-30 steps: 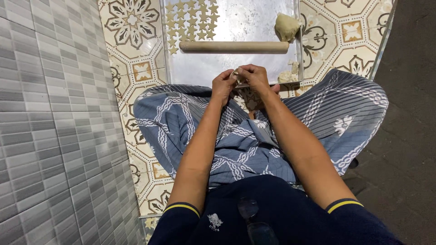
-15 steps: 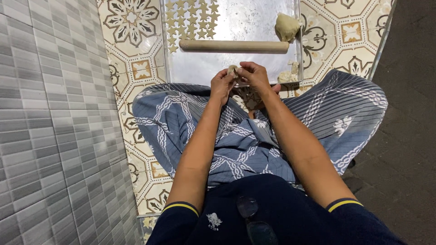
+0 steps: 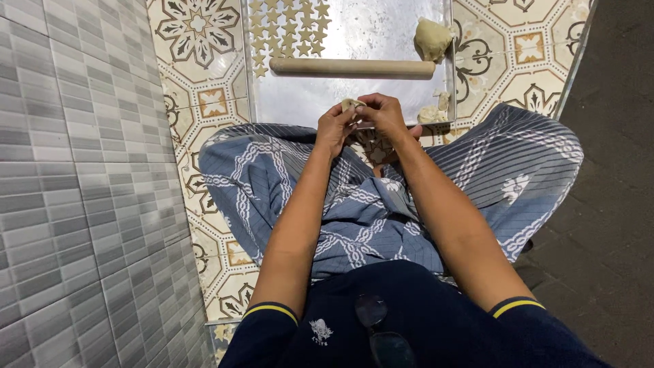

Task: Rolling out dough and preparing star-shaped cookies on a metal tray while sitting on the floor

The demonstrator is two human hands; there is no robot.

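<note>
I sit cross-legged on a patterned tile floor in a blue striped sarong. My left hand point(image 3: 334, 126) and my right hand point(image 3: 385, 116) meet over my lap at the near edge of a metal tray point(image 3: 306, 102). Both pinch a small pale piece of dough point(image 3: 351, 104) between the fingertips. On the tray lie a wooden rolling pin point(image 3: 351, 67), a lump of dough point(image 3: 432, 39) at the far right, and several star-shaped dough cutouts point(image 3: 286, 27) at the far left.
A grey tiled wall point(image 3: 75, 184) rises close on my left. Small dough scraps point(image 3: 432, 112) lie at the tray's near right corner. Dark pavement point(image 3: 606, 204) runs along the right. Folded glasses point(image 3: 381, 334) hang from my shirt.
My hands have lifted slightly toward the tray edge, and the dough piece now shows more between the fingertips. Tray, rolling pin and dough lump have not moved.
</note>
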